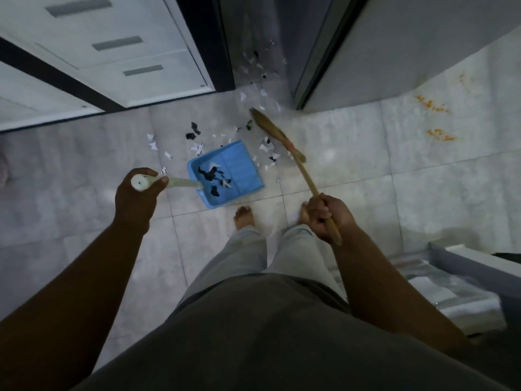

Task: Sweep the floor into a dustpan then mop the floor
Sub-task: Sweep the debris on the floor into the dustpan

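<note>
Pale tiled floor (352, 176) carries a blue dustpan (239, 167), scattered paper scraps (158, 143) and orange crumbs (431, 104).

Left hand (138, 194) grips dustpan (225, 173); right hand (327, 217) grips broom (275, 131).

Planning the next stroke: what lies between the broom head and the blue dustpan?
Head view: scattered black and white paper scraps on grey tile floor between straw broom head and blue plastic dustpan.
</note>
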A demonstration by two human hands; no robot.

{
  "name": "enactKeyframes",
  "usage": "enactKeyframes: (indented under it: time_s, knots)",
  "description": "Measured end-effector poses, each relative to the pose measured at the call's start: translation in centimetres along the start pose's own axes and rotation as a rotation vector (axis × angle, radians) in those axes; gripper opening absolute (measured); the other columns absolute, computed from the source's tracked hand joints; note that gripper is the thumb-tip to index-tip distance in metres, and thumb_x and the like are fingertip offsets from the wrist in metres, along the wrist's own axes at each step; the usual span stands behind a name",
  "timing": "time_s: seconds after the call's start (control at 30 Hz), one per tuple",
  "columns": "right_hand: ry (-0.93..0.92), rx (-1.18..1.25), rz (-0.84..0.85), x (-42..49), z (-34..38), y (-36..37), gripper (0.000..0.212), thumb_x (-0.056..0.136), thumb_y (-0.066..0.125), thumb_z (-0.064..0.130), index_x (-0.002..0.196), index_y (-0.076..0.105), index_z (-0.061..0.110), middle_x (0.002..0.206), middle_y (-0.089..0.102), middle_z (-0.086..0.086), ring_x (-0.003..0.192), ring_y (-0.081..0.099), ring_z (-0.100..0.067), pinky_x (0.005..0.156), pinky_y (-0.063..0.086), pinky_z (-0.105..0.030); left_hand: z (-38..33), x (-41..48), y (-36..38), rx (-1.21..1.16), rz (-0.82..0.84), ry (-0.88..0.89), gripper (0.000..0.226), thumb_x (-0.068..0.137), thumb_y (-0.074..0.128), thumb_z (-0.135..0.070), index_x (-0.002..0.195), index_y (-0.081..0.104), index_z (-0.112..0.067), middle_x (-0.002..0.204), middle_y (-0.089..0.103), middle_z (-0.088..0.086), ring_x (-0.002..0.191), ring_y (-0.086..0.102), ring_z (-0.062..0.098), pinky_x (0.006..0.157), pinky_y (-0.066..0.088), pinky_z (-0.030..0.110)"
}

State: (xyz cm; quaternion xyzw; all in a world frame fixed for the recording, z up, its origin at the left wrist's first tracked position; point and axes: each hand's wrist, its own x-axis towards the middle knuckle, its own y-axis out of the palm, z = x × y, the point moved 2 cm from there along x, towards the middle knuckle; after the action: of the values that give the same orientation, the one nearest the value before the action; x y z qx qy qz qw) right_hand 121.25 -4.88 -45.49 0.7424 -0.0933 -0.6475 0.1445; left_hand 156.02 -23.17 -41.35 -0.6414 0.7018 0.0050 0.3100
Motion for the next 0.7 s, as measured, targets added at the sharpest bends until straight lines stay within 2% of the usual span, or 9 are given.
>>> enactKeyframes:
  time_s: [0.17,0.33,0.53,0.7]
  knots:
    - [0.013,-0.16,0.012,-1.4,0.3,4.0,0.037,0.105,0.035,0.029,0.072,0.04,0.013,0.047,0.034,0.004,0.028,0.03,-0.004,0.026,0.023,-0.012,0.4,0.8,-1.9,0.021,-0.074,-0.029,0.027,0.08,0.08,-0.02,0.078,0.066,-0.043,0.086,0.066,-0.004,0.087,0.06,0.024,0.086,0.052,0.055]
    - [-0.041,-0.251,0.036,-1.9,2.0,8.9,0.036,0.105,0.035,0.028,0.072,0.039,0.014,0.048,0.033,0.005,0.03,0.028,-0.005,0.028,0.022,-0.012,-0.6,1.7,-2.5,-0.036,-0.103,-0.05,0.028,0.08,0.08,-0.019,0.079,0.067,-0.043,0.085,0.067,-0.005,0.085,0.061,0.023,0.088,0.051,0.057]
    - [-0.073,-0.339,0.07,0.2,3.8,15.2,0.037,0.105,0.035,0.028,0.071,0.041,0.014,0.049,0.034,0.005,0.033,0.029,-0.004,0.029,0.023,-0.011,-3.4,4.2,-0.6,-0.091,-0.121,-0.078,0.023,0.082,0.079,-0.013,0.087,0.065,-0.031,0.095,0.067,0.009,0.089,0.061,0.026,0.091,0.051,0.055]
    - [-0.073,-0.424,0.057,3.3,6.6,20.6,0.04,0.104,0.037,0.028,0.068,0.043,0.013,0.05,0.033,0.005,0.033,0.029,-0.003,0.028,0.021,-0.01,-6.1,6.5,2.0,-0.085,-0.088,-0.042,0.024,0.084,0.076,-0.009,0.088,0.064,-0.03,0.095,0.066,0.007,0.091,0.061,0.027,0.088,0.051,0.051]
